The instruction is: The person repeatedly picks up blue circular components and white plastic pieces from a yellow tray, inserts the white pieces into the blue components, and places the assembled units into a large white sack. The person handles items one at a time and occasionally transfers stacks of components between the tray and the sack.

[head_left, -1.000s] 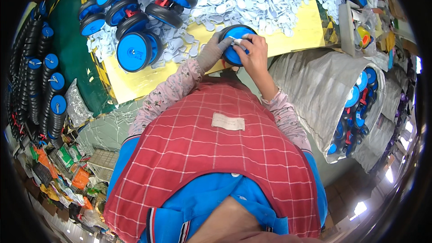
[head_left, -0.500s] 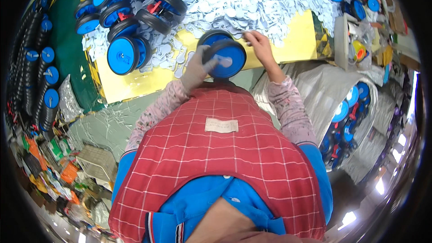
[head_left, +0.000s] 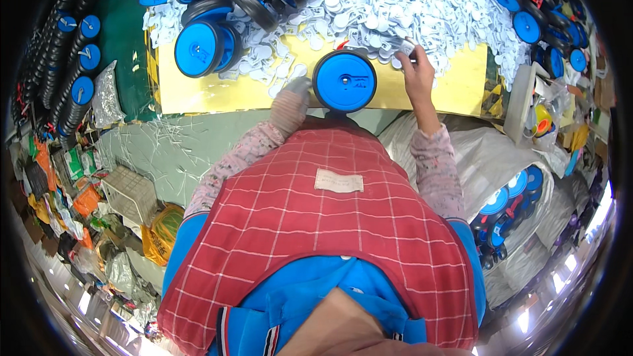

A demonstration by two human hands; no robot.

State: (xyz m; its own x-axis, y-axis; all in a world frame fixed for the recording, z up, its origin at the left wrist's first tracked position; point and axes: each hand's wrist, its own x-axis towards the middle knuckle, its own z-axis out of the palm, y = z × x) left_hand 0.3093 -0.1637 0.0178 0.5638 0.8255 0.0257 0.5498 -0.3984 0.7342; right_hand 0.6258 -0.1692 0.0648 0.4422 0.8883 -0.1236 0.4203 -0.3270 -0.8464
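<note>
A wheel point(head_left: 345, 89) with a blue hub face and black tyre stands at the table's near edge, in front of my apron. Beside its left rim is my left hand point(head_left: 290, 102), in a pale glove and smeared by motion; its fingers do not show clearly. To the right of the wheel, my right hand point(head_left: 417, 69) is bare and pinches a small pale grey-white flat piece point(head_left: 407, 46) between thumb and fingers. Beyond it spreads a heap of similar white flat pieces point(head_left: 369, 6) with rounded ends. A red bit point(head_left: 341, 45) shows just behind the wheel.
Blue-and-black wheel pairs point(head_left: 198, 49) with red parts crowd the table's left; more wheels point(head_left: 527, 26) lie at far right. A yellow sheet point(head_left: 198, 99) covers the near tabletop. Wheels stacked in rows point(head_left: 79, 89) stand far left. At right, a whitish sack point(head_left: 455, 142) holds wheels.
The view has shifted. My right hand now pinches a pale piece by the heap. My left hand has drawn back from the wheel's face to its left rim. The wheel's face now shows uncovered.
</note>
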